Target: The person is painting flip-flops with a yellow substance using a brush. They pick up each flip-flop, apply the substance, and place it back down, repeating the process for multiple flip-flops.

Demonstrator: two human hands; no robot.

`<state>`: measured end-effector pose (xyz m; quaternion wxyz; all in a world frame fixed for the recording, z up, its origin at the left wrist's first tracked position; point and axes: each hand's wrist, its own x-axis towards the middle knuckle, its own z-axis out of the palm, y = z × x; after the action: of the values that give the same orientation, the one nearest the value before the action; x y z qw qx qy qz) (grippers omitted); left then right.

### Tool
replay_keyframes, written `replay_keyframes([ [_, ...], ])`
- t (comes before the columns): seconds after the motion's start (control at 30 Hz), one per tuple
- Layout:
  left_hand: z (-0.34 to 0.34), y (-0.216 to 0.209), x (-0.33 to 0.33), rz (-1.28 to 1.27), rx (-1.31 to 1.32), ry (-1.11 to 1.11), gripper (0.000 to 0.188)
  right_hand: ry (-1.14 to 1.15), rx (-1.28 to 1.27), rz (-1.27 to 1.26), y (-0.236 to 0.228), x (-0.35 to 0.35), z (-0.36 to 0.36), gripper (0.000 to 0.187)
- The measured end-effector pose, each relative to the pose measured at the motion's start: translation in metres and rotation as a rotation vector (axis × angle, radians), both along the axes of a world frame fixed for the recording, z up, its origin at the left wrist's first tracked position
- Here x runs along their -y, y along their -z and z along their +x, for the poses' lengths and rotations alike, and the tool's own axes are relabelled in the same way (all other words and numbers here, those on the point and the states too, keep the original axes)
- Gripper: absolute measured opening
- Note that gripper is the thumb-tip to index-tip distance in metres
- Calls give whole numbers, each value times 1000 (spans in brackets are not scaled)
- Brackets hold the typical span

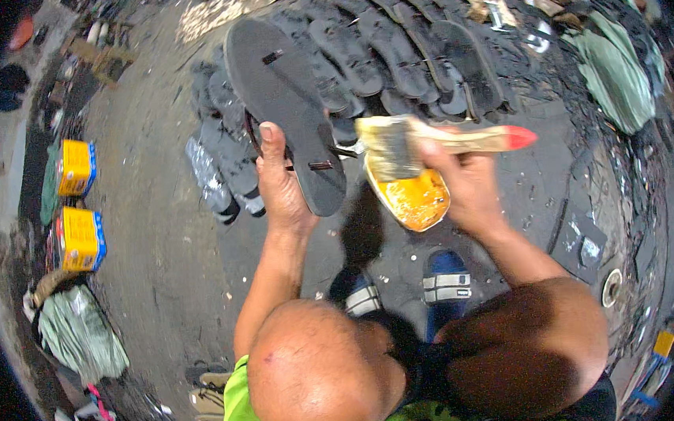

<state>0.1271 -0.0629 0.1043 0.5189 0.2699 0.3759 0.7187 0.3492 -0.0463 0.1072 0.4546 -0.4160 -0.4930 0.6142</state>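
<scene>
My left hand (279, 175) grips a black sandal sole (275, 73) near its narrower end, thumb lying along its edge. The sole is held up and tilted, with dark strap ends passing through slots in its face. In my right hand (469, 180) is a paintbrush (474, 139) with a pale handle and red tip. Its bristles, coated pale yellow, point left toward the sole but stay apart from it. Just below the brush sits an open container (414, 203) of shiny orange-yellow paste, partly hidden by brush and hand.
Rows of black sandals (345, 55) lie on the dark floor ahead. Two yellow-blue boxes (80, 238) stand at left, above a green sack (81, 333). Another green sack (615, 70) lies far right among scraps. Tan-and-black footwear (207, 407) rests at lower left.
</scene>
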Motion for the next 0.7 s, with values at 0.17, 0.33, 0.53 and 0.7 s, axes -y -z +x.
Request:
replay_keyframes([
  [0.17, 45, 4, -21, 11, 79, -124, 34, 21, -125, 247, 13, 5, -24, 18],
  [0.33, 61, 10, -12, 19, 35, -165, 33, 97, -5, 482, 21, 0, -8, 14],
  [0.53, 63, -9, -1, 63, 119, 11, 47, 264, 47, 714, 10, -14, 2, 19],
  [0.7, 61, -19, -4, 43, 229, 106, 69, -51, 188, 792, 8, -10, 1, 20],
])
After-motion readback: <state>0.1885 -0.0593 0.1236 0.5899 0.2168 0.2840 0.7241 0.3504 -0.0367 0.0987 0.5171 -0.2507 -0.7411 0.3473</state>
